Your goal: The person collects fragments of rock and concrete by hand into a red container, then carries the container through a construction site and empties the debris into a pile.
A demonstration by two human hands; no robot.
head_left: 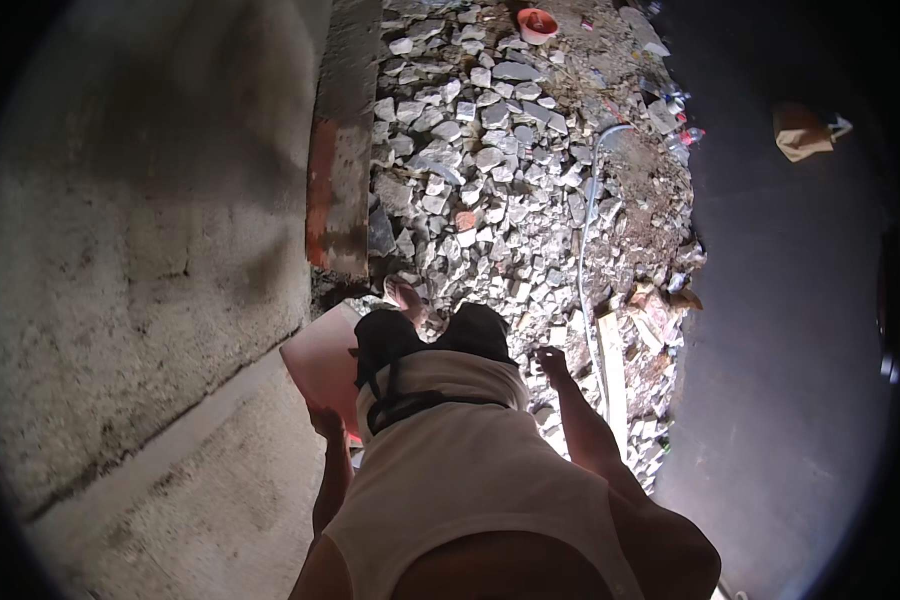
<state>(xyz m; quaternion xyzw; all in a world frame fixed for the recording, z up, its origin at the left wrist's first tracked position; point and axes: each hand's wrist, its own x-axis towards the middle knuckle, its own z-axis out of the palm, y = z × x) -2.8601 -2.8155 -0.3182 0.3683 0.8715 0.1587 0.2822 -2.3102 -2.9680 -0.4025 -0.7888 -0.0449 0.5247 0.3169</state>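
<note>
At my left side, my left hand grips the lower edge of a smooth pinkish-red thing with a pale upper edge. It looks flat or slightly curved, and part of it is hidden behind my leg; its exact kind does not show. My right hand hangs apart from my body over the rubble, its fingers curled in. I see nothing clearly held there, though the hand is dark and small. Below me, one foot in a sandal stands at the edge of the broken stones.
A concrete wall rises on my left, beside a paint-stained plank. Ahead sits an orange-red bucket. A pale hose and a wooden board lie to the right. Beyond is a dark surface with a brown paper bag.
</note>
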